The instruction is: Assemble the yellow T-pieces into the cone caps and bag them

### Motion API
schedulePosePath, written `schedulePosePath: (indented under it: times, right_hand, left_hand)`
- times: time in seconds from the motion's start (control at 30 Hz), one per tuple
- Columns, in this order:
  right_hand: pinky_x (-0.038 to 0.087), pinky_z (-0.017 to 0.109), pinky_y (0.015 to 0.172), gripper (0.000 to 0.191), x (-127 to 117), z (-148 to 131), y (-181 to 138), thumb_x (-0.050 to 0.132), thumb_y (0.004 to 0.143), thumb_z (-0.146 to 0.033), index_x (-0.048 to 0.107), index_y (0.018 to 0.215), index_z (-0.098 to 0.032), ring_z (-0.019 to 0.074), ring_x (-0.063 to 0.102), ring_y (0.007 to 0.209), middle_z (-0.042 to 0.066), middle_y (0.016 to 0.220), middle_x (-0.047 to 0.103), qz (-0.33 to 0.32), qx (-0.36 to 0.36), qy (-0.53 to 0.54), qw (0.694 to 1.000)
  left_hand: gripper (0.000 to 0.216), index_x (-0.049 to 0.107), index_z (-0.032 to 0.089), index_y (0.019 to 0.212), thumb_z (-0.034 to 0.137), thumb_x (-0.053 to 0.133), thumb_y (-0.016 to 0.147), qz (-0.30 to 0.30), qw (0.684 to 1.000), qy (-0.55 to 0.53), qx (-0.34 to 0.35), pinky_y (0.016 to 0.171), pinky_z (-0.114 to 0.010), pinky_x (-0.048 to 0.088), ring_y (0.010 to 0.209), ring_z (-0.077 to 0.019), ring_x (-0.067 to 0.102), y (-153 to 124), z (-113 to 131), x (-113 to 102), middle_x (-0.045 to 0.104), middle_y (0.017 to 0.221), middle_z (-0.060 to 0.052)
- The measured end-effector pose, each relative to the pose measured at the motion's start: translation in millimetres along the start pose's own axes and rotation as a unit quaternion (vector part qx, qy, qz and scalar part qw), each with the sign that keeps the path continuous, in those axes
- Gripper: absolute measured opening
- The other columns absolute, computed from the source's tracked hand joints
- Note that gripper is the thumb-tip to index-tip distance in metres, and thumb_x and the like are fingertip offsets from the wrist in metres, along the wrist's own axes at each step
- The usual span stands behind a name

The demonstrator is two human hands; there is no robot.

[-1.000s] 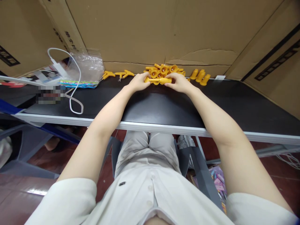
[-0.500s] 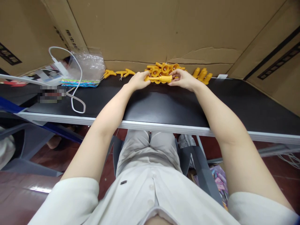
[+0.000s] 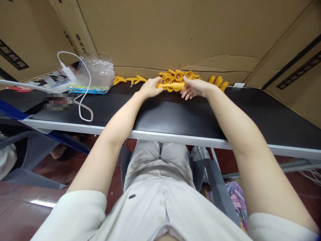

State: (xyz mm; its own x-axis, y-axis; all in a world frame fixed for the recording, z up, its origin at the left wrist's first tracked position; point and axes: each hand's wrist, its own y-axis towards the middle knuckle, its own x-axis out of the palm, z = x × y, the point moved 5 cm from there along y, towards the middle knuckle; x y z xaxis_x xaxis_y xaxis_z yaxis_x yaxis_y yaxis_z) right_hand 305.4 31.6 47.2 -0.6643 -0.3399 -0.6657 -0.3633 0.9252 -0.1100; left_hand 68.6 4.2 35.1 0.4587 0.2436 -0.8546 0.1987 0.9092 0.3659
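Note:
Both hands meet at the far edge of a black table (image 3: pixel 175 113). My left hand (image 3: pixel 149 88) is closed on the thin end of a long yellow plastic part (image 3: pixel 173 86). My right hand (image 3: pixel 194 88) pinches the part's thicker end with thumb and forefinger, its other fingers stretched out below. Just behind the hands lies a pile of yellow cup-shaped plastic parts (image 3: pixel 178 76). Three yellow capsule-like pieces (image 3: pixel 218 81) lie to the right of my right hand. Y-shaped yellow pieces with small chains (image 3: pixel 127 80) lie to the left.
Cardboard sheets (image 3: pixel 155 33) wall in the table's back and sides. At the left stand a clear plastic bag (image 3: pixel 96 72) over a colourful packet, a white charger and cable (image 3: pixel 82 97), and papers. Grey chair legs and a reddish floor show beneath the table.
The right hand has loosened: its lower fingers now stretch out under the yellow part, held only by thumb and forefinger. The view has drifted slightly; the left hand keeps its grip.

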Motion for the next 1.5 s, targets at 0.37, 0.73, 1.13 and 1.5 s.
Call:
schedulePosePath:
  times: [0.37,0.73,1.13,1.5]
  right_hand:
    - [0.06,0.021,0.061,0.024,8,3,-24,0.082,0.111,-0.03,0.066,0.098,-0.019,0.0104,0.07,0.057,0.003,0.084,0.077,0.065,-0.01,0.232,0.97]
    - [0.064,0.029,0.064,0.048,11,19,-4,0.071,0.112,-0.068,0.073,0.116,-0.02,0.0156,0.066,0.052,0.003,0.071,0.072,0.059,0.015,0.24,0.969]
    - [0.055,0.023,0.055,0.049,14,23,1,0.071,0.112,-0.069,0.07,0.107,-0.02,0.0143,0.065,0.052,0.004,0.069,0.071,0.056,0.017,0.248,0.967]
    - [0.06,0.026,0.059,0.057,11,9,-16,0.064,0.11,-0.078,0.071,0.117,-0.022,0.0178,0.071,0.056,0.003,0.071,0.074,0.043,0.029,0.235,0.971]
  left_hand:
    - [0.034,0.076,0.025,0.124,0.025,0.068,0.09,0.016,1.0,0.001,0.014,0.109,-0.046,0.057,0.117,-0.0357,0.076,3,-2,1,0.08,0.111,-0.008]
    - [0.037,0.075,0.024,0.124,0.024,0.07,0.088,0.021,0.999,-0.006,0.031,0.107,-0.047,0.056,0.113,-0.0358,0.075,5,-3,4,0.079,0.107,-0.008]
    - [0.033,0.074,0.022,0.122,0.036,0.079,0.092,0.015,0.999,-0.015,0.046,0.107,-0.044,0.054,0.112,-0.0337,0.073,6,-3,6,0.08,0.112,-0.009]
    - [0.035,0.074,0.023,0.12,0.038,0.083,0.09,0.024,0.997,-0.061,0.049,0.108,-0.044,0.053,0.115,-0.0337,0.072,10,-10,7,0.079,0.108,-0.007]
